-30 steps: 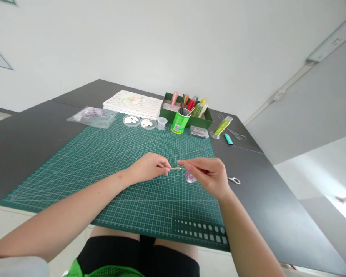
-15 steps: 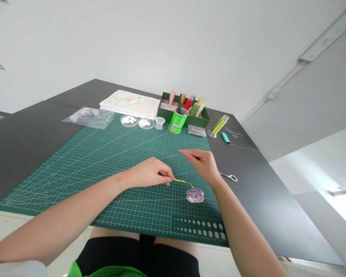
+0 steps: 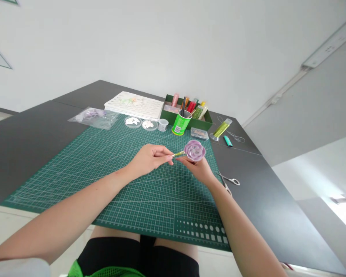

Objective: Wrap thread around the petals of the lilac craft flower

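A purple artificial flower (image 3: 195, 150) with layered round petals faces up above the cutting mat, on a thin yellow-green stem (image 3: 179, 153). My left hand (image 3: 153, 158) pinches the stem's end between thumb and fingers. Behind and below the bloom is my right hand (image 3: 201, 169), its fingers pressed together and reaching to just under the stem. The flower partly covers that hand, so what its fingertips hold, if anything, cannot be made out. Below both hands spreads the green cutting mat (image 3: 127, 200).
Scissors (image 3: 233, 181) lie right of my right hand. Farther back stand a green can (image 3: 181, 124) of tools, a dark green box (image 3: 209, 120) of tubes, two dishes of white pieces, and a spool (image 3: 221, 129). A plastic bag (image 3: 95, 118) rests at the left.
My left hand has raised the flower from low over the mat, so its bloom now faces up in front of my right hand. The right hand has come down and closer to the stem.
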The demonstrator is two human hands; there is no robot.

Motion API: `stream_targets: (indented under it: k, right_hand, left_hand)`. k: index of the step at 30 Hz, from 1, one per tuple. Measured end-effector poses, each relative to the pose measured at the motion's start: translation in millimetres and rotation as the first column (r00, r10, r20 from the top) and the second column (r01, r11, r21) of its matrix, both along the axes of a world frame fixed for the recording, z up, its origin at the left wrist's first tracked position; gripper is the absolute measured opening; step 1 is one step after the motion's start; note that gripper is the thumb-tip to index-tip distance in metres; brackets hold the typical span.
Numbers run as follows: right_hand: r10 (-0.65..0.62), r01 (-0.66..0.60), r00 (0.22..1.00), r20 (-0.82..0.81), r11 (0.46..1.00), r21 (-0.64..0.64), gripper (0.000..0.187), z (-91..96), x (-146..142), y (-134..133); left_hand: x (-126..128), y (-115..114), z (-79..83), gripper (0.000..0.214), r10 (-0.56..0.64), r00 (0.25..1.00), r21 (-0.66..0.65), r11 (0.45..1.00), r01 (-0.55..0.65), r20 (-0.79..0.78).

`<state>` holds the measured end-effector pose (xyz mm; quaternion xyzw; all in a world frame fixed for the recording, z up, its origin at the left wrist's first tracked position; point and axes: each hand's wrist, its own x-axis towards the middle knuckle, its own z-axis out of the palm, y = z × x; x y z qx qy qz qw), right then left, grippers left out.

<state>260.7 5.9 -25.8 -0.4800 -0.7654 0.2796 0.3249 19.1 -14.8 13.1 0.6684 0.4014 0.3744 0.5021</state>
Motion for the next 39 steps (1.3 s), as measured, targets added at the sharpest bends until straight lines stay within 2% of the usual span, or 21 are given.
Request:
stream_targets:
  k: [5, 13, 19, 23, 26, 28, 32, 36, 39]
  right_hand:
    - [0.076, -0.075, 0.997, 0.029, 0.996, -0.042, 0.041, 8.1, -6.8, -7.3]
    - [0.154, -0.153, 0.988, 0.001, 0.980, -0.126, 0.044, 17.3, -6.9, -11.9]
    - [0.227, -0.230, 0.973, -0.040, 0.954, -0.194, 0.046, 32.8, -11.0, -23.3]
    - [0.252, -0.265, 0.964, -0.087, 0.942, -0.206, 0.046, 40.4, -13.5, -30.3]
    - [0.236, -0.261, 0.960, -0.149, 0.948, -0.181, 0.046, 44.9, -13.1, -33.9]
    - [0.222, -0.252, 0.957, -0.186, 0.955, -0.155, 0.045, 47.4, -12.3, -35.2]
    - [0.212, -0.249, 0.948, -0.237, 0.959, -0.136, 0.046, 49.8, -10.7, -35.2]
    - [0.205, -0.256, 0.928, -0.311, 0.958, -0.132, 0.041, 48.5, -8.5, -33.4]
    - [0.179, -0.223, 0.939, -0.294, 0.967, -0.123, 0.037, 49.4, -5.1, -31.9]
  left_hand:
    - [-3.1, 6.4, 0.4, 0.033, 0.181, 0.982, -0.048, 0.983, -0.178, 0.062]
    - [-7.4, 11.5, -3.5, 0.035, 0.276, 0.954, -0.026, 0.961, -0.274, 0.116]
    - [-7.7, 15.2, -7.8, 0.034, 0.314, 0.949, -0.002, 0.949, -0.314, 0.034]
    - [-8.7, 15.0, -7.3, 0.031, 0.350, 0.931, 0.136, 0.932, -0.336, -0.106]
    - [-8.5, 14.0, -8.9, 0.025, 0.331, 0.918, 0.257, 0.927, -0.274, -0.218]
    - [-7.2, 12.9, -11.2, 0.024, 0.286, 0.912, 0.288, 0.936, -0.200, -0.294]
    - [-3.9, 9.3, -14.5, 0.024, 0.190, 0.883, 0.292, 0.954, -0.064, -0.429]
    - [-1.6, 4.8, -12.5, 0.027, 0.073, 0.867, 0.255, 0.965, 0.064, -0.493]
    - [-0.8, 2.8, -11.4, 0.023, -0.002, 0.851, 0.212, 0.968, 0.133, -0.525]
